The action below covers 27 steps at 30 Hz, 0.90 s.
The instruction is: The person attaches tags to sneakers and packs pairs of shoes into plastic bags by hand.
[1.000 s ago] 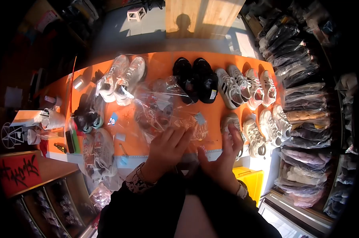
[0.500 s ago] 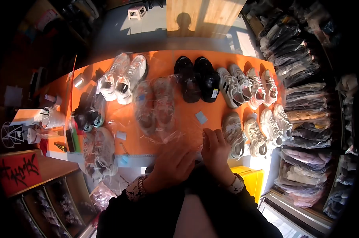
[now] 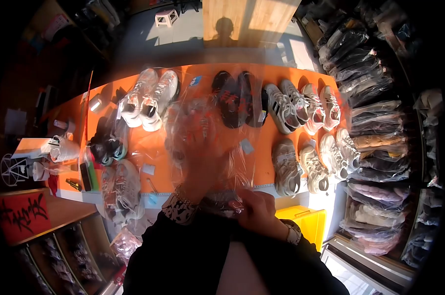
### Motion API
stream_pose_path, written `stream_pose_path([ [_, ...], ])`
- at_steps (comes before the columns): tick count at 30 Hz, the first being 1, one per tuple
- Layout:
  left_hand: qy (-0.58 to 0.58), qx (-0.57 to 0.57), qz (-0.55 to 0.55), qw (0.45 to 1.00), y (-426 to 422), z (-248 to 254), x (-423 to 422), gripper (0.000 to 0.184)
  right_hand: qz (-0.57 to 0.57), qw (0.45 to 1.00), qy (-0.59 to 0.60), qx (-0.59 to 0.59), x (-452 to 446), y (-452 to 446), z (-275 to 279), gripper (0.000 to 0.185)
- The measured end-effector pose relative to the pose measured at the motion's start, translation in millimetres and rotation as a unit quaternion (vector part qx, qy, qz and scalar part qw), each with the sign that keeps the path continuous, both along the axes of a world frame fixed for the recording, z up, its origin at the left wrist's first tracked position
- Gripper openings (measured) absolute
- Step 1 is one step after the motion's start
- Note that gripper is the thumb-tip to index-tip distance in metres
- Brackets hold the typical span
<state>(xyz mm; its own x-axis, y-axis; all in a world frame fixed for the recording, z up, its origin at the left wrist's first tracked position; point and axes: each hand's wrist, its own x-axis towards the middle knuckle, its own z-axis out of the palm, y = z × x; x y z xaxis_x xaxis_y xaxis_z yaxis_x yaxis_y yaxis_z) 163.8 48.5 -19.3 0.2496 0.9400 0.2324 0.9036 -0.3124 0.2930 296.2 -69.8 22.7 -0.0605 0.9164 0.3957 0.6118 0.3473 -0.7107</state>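
The orange table [image 3: 158, 142] spans the middle, with rows of shoes at right. A clear plastic bag [image 3: 237, 169] stretches from the near edge towards the far black shoes [image 3: 230, 103], overlapping them in view. The left hand [image 3: 203, 167] is blurred over it, its fingers' spread impossible to tell; the right hand [image 3: 259, 209], nearer, has narrow, curled fingers apparently pinching the film. The step looks like spreading the bag; the next move seems to call for a light grip and separated layers.

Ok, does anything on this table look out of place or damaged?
One thing: the plastic-wrapped pale shoes at the left seem to jut past the front edge of the orange table, while the other pairs sit further in. I see no spill or obvious damage.
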Motion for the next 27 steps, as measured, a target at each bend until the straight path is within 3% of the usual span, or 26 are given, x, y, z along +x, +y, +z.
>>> stream_pose_path([
  [2, -0.058, -0.054, -0.079, 0.994, -4, -20, 0, 0.063, 0.036, 0.989, -0.01, 0.142, 2, 10, 2, 0.036],
  [6, -0.185, -0.119, -0.19, 0.957, -27, -39, 12, 0.068, 0.019, 0.99, -0.072, 0.122, 20, 5, -9, 0.035],
  [10, -0.28, -0.153, -0.242, 0.916, -29, -42, 36, 0.073, -0.235, 0.949, -0.089, 0.191, 42, 17, -16, 0.02],
  [11, -0.133, -0.057, -0.262, 0.954, -31, -45, 40, 0.07, -0.28, 0.936, -0.088, 0.194, 56, 17, -21, 0.008],
  [12, -0.19, -0.06, -0.316, 0.928, -32, -9, 42, 0.058, -0.328, 0.922, -0.096, 0.184, 72, 12, -27, 0.008],
  [13, -0.188, -0.063, -0.317, 0.927, -37, 5, 44, 0.058, -0.374, 0.897, -0.102, 0.215, 87, 10, -35, 0.008],
  [14, -0.247, -0.055, -0.41, 0.876, -43, 13, 45, 0.048, -0.394, 0.896, -0.073, 0.189, 97, 7, -27, 0.008],
  [15, -0.302, -0.046, -0.497, 0.812, -48, 17, 47, 0.038, -0.431, 0.865, -0.107, 0.236, 108, 9, -23, 0.008],
  [17, -0.29, -0.017, -0.498, 0.817, -52, 18, 38, 0.035, -0.459, 0.832, -0.033, 0.311, 133, 10, -26, 0.012],
  [19, -0.28, 0.009, -0.5, 0.819, -45, 18, 39, 0.032, -0.483, 0.83, -0.036, 0.276, 152, 1, -29, 0.013],
  [21, -0.386, -0.124, -0.246, 0.88, -16, 10, 54, 0.029, -0.506, 0.827, -0.037, 0.243, 161, -5, -35, 0.015],
  [23, -0.357, -0.078, -0.178, 0.914, 15, -29, 70, 0.03, -0.538, 0.833, -0.068, 0.107, 167, -8, -43, 0.017],
  [24, -0.354, -0.078, -0.179, 0.914, 29, -49, 76, 0.03, -0.533, 0.835, -0.062, 0.123, 169, -7, -51, 0.018],
  [26, -0.21, 0.001, -0.152, 0.966, 56, -82, 86, 0.034, -0.535, 0.835, -0.067, 0.107, 173, -9, -66, 0.017],
  [27, -0.205, 0.0, -0.153, 0.967, 69, -89, 92, 0.034, -0.537, 0.836, -0.075, 0.09, 175, -11, -73, 0.016],
])
